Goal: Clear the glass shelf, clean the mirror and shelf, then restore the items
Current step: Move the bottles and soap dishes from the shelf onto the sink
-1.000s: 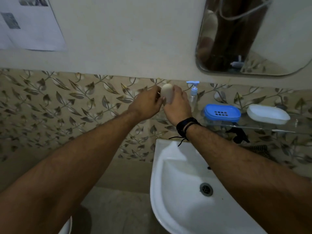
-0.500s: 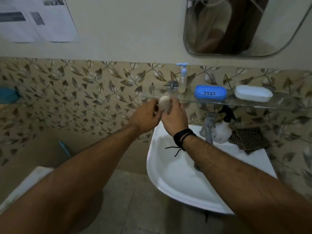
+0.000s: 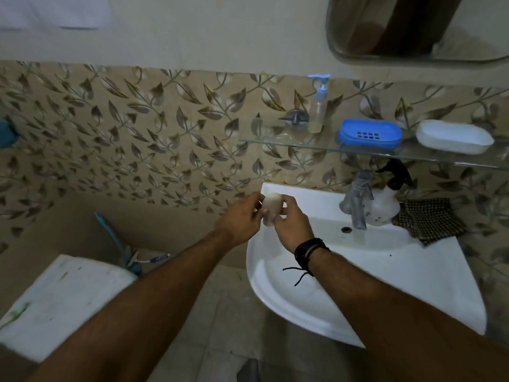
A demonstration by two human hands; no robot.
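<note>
Both hands hold a pale oval soap bar (image 3: 271, 206) over the left rim of the white sink (image 3: 385, 271). My left hand (image 3: 239, 219) pinches it from the left, my right hand (image 3: 292, 224) grips it from the right. Above, the glass shelf (image 3: 275, 139) carries a pump bottle (image 3: 318, 108), a blue soap dish (image 3: 369, 133) and a white soap dish (image 3: 454, 137). The mirror (image 3: 413, 26) hangs at the top right.
A metal tap (image 3: 356, 199), a spray bottle with a black trigger (image 3: 385, 197) and a checked cloth (image 3: 429, 220) sit at the sink's back. A white toilet tank lid (image 3: 63, 301) lies lower left, with a blue-handled brush (image 3: 115, 241) behind it.
Both hands have brought the soap bar down from shelf height to just above the sink's left rim. The camera has tilted downward.
</note>
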